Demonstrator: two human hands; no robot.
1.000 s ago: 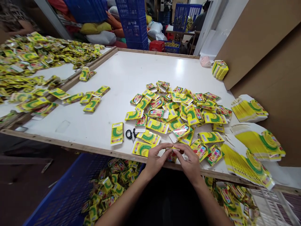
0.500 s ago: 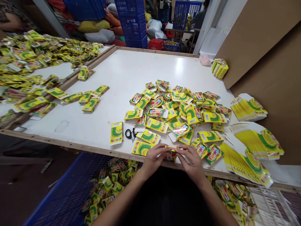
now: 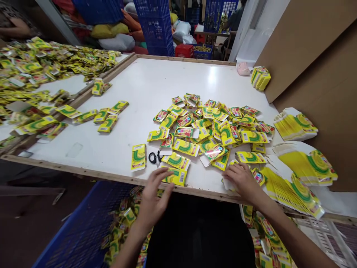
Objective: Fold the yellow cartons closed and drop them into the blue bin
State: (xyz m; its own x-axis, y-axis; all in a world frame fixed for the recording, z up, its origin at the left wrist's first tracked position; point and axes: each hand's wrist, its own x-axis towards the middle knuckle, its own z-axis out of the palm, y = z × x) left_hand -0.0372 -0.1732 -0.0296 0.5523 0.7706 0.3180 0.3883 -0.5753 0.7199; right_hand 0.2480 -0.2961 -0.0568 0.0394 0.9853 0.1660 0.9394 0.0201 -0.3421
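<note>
My left hand (image 3: pixel 154 199) hovers over the white table's front edge (image 3: pixel 117 178), fingers spread and empty, just above a blue crate (image 3: pixel 80 230) full of yellow packets (image 3: pixel 125 221). A flat yellow packet (image 3: pixel 176 176) lies by its fingertips. My right hand (image 3: pixel 242 178) rests palm down on the near edge of a loose pile of yellow and green packets (image 3: pixel 212 130), its fingers lying over a white-backed packet (image 3: pixel 227 184). Black scissors (image 3: pixel 153 158) lie beside a single packet (image 3: pixel 138 157).
Stacks of flat yellow cartons (image 3: pixel 295 126) and fanned ones (image 3: pixel 304 175) sit at the right, beside brown cardboard sheets (image 3: pixel 306 44). A white basket (image 3: pixel 323 242) with packets stands below them. A second table (image 3: pixel 33 70) on the left is heaped with packets. Blue crates (image 3: pixel 156 26) stand behind.
My hands, together on one small packet at the table edge, have parted. The left swung down-left over the blue crate and opened; the right moved right onto the pile. That packet is gone from view.
</note>
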